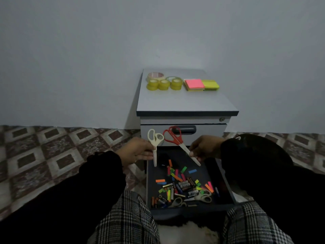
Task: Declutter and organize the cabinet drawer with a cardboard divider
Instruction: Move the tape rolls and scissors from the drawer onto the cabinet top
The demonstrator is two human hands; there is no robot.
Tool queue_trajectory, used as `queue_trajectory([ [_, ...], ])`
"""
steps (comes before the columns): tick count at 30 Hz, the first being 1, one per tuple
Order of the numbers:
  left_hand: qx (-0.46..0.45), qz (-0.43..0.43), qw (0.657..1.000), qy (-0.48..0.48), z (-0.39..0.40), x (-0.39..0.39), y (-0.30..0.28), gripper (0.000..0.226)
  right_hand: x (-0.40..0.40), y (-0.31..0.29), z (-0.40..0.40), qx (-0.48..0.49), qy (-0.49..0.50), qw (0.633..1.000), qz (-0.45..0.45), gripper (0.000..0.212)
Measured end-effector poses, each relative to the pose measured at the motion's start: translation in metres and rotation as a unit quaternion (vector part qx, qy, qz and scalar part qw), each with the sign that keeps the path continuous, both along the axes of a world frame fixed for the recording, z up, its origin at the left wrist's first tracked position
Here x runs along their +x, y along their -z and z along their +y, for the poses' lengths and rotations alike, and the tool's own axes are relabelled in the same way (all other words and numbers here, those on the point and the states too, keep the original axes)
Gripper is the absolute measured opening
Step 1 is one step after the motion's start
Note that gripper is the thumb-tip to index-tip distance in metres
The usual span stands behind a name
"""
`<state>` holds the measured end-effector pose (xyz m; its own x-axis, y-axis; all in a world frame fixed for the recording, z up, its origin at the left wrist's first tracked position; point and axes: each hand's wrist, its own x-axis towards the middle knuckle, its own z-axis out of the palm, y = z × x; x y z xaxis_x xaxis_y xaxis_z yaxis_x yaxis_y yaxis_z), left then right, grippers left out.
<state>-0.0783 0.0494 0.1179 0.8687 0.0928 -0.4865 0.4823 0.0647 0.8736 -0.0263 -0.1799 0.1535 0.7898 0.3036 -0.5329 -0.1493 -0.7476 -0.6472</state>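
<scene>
Drawer point(219, 175): pulled open from the cabinet point(186, 101), low between the person's knees; no cardboard divider is in sight.
Drawer contents: batteries point(184, 184), coloured paper strips point(176, 176) and grey scissors point(200, 197) lie mixed on its dark floor.
Left hand point(139, 150): fingers pinch the blades of the cream scissors point(154, 140), handles up, tips over the drawer's back left corner.
Right hand point(204, 148): fingers pinch the blades of the red scissors point(177, 140), handles tilted up and left.
Cabinet top: tape rolls point(163, 82) and sticky notes point(201, 84) stand in rows at the back.
Risk, grip: both pairs are held by smooth blades, so one may slip and drop onto the batteries.
Risk, edges: a tighter pinch could nick a finger, or the blades could swing open.
Risk, crossing: the handles sit near each other and could knock together when lifted.
Risk, worktop: setting them down carelessly could push the tape rolls out of line.
</scene>
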Motion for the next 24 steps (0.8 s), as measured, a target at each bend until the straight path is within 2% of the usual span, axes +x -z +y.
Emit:
queue_trajectory([
  [9, -0.014, -0.03, 0.998, -0.044, 0.018, 0.013, -0.047, 0.013, 0.023, -0.048, 0.031, 0.071, 0.02, 0.997, -0.008, 0.021],
  [13, -0.01, -0.033, 0.997, -0.064, 0.028, 0.029, -0.061, 0.012, 0.042, -0.062, 0.048, 0.091, 0.057, 0.994, -0.023, 0.01],
  [19, -0.011, -0.04, 0.996, -0.078, 0.04, 0.057, -0.075, 0.013, 0.077, -0.072, 0.077, 0.14, 0.107, 0.984, -0.014, 0.027],
  [24, -0.01, -0.044, 0.996, -0.082, 0.05, 0.08, -0.082, 0.014, 0.104, -0.072, 0.098, 0.164, 0.147, 0.975, -0.006, 0.03],
])
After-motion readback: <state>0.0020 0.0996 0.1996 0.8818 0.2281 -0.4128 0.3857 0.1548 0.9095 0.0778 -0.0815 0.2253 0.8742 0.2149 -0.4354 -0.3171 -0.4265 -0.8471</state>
